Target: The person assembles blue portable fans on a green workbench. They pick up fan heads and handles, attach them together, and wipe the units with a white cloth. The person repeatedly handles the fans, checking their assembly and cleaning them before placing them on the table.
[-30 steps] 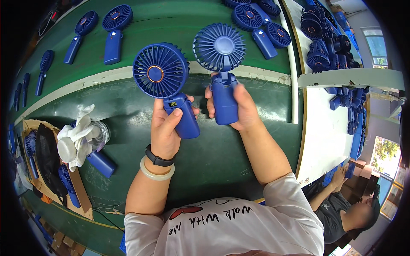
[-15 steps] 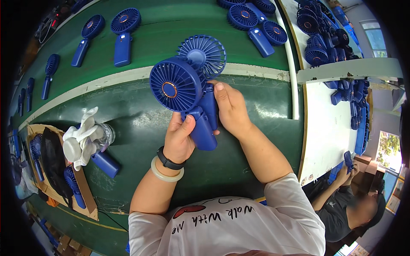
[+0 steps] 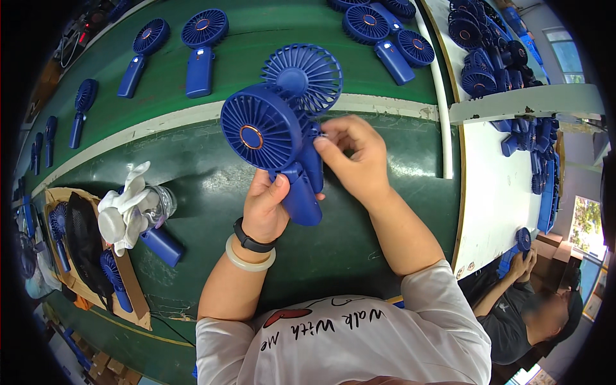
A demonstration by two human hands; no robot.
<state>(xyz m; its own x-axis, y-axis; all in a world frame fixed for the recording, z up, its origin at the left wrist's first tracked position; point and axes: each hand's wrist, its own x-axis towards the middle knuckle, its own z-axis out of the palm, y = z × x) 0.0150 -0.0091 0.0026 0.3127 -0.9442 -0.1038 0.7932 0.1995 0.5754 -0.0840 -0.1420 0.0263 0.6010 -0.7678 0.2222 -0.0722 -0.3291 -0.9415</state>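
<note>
The left hand [image 3: 266, 208] clamps the front handheld fan [image 3: 276, 144] and the rear handheld fan [image 3: 294, 82], 2 blue ones overlapping above the dark green workbench [image 3: 353, 247], its thumb on the nearer handle; the right hand [image 3: 359, 163] has thumb and fingertips drawn close together at the rear fan's neck, though whether they pinch anything I cannot tell; a white glove [image 3: 133, 224] overlaps a clear container [image 3: 163, 202].

Head cam, left fisheye: head-worn, faces down and forward over the white T-shirt [image 3: 366, 340] at bottom center. Left hand [image 3: 266, 212] and right hand [image 3: 362, 165] mid-frame, close range. Green workbench [image 3: 333, 256] spans the center; white strip [image 3: 398, 108] bows across the upper frame, fisheye bend. Co-worker [image 3: 507, 325] farther off, lower right, tipped sideways.
</note>
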